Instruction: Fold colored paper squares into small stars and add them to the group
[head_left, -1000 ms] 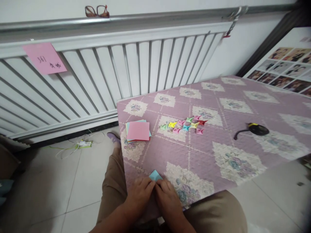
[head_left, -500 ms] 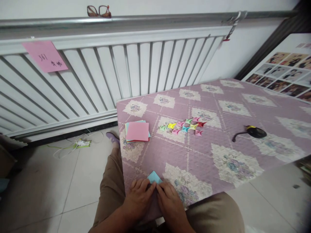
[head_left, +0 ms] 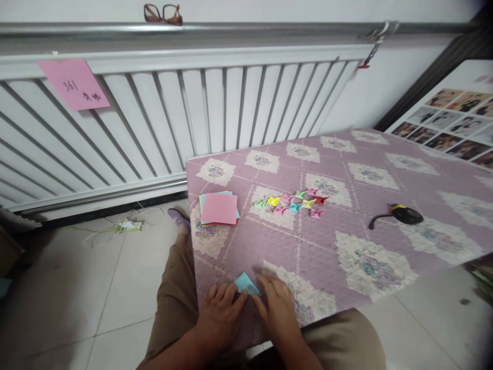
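Observation:
A small piece of folded blue paper [head_left: 246, 282] lies near the table's front edge, its point facing away from me. My left hand [head_left: 221, 310] holds the paper's left side, its thumb pressed on the lower edge and its fingers curled beside it. At the right corner, my right hand [head_left: 278, 304] has its fingers stretched out and its thumb apart from them; the fingertips are slightly blurred. Farther up the table lie several small folded paper pieces [head_left: 295, 207] in pink, green, yellow, blue and red. A stack of square coloured paper [head_left: 219, 208], pink on top, sits at the left edge.
A patterned purple cloth [head_left: 269, 241] covers the table. To the right lies a black object with a thin arm [head_left: 408, 215]. Behind stands a white radiator [head_left: 215, 110] with a pink note [head_left: 75, 85]; glasses [head_left: 163, 14] rest on the pipe above. A power strip [head_left: 130, 225] is on the floor.
My right hand has lifted off the middle of the blue paper and moved slightly right, its fingers spreading. My left hand stays in place on the paper.

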Tool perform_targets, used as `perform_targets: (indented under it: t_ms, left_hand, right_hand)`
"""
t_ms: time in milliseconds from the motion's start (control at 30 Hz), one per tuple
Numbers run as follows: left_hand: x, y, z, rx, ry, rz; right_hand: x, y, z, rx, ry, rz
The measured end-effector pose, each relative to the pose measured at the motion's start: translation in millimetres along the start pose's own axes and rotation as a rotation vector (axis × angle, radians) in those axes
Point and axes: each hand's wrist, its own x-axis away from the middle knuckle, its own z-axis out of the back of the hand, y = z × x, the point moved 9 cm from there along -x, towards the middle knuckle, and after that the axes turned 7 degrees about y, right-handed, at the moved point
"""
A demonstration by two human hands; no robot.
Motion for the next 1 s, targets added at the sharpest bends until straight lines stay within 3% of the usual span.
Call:
perform_targets:
  t_ms: [100, 267, 500, 733, 1000]
  left_hand:
    - [0.0, -0.3, -0.7, 0.003, -0.003, 0.012]
    - [0.4, -1.6, -1.9, 0.01, 0.013, 0.027]
    - [0.3, -1.2, 0.4, 0.01, 0.03, -0.003]
    - [0.7, -2.0, -0.3, -0.009, 0.081, -0.008]
    - [-0.2, -2.4, 1.9, 0.028, 0.056, 0.005]
  right_hand:
    - [-22.3, -1.7, -3.8, 0.041, 0.009, -0.045]
    - [-41.8, -9.7, -27.5, 0.093, -0.153, -0.036]
    - [-46.3, -2.9, -49.4, 0.148, -0.287, -0.033]
    - [-43.5, 1.6, -56.3, 0.199, -0.4, -0.078]
    - [-47.2, 12.0, -40.9, 0.176, -0.265, -0.148]
